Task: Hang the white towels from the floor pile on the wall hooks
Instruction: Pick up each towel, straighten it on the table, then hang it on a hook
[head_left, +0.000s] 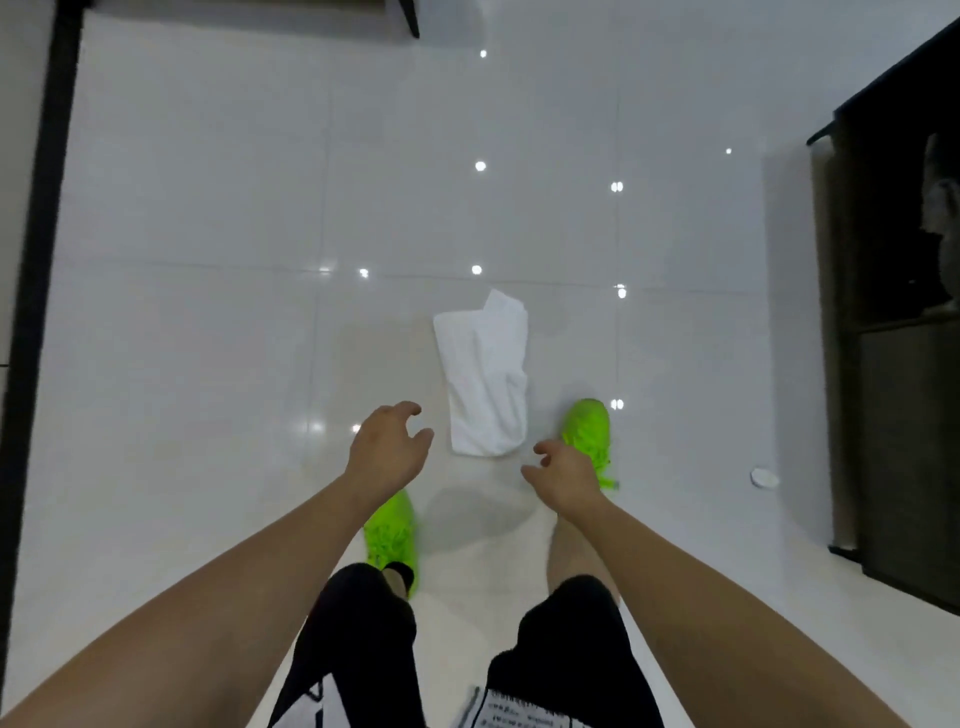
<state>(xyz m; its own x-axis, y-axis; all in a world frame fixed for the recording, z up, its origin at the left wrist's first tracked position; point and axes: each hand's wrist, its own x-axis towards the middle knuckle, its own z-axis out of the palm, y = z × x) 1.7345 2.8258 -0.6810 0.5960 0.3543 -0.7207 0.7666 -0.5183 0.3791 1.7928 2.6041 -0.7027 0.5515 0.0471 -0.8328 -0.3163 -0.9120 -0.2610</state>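
Black shorts (363, 623) and two bare forearms fill the bottom of the head view, with bright green shoes (390, 535) planted on the glossy white tiled floor (208, 234). Both arms are stretched forward and down. The left hand (387, 449) is held above the floor just left of the near end of the white towel (485, 374), its fingers loosely curled and nothing grasped. The right hand (563, 480) is held just right of that same end, in front of the right shoe, fingers likewise relaxed and empty. No contact with the cloth is shown for either hand.

The towel is seen lying flat on the tiles between the two hands and a little beyond them, folded lengthwise, with an upper layer skewed so that a corner pokes out at the far end. Whether more than one towel is stacked there cannot be told. A dark cabinet (893, 364) is seen at the right edge, with a small white round object (763, 478) on the floor near it. No wall hooks are in view.

The step in hand is judged to be the reach for the pickup. What is called for next is a lowering of both hands onto the near edge and a firm pinch through all layers, so that the towel is lifted whole.
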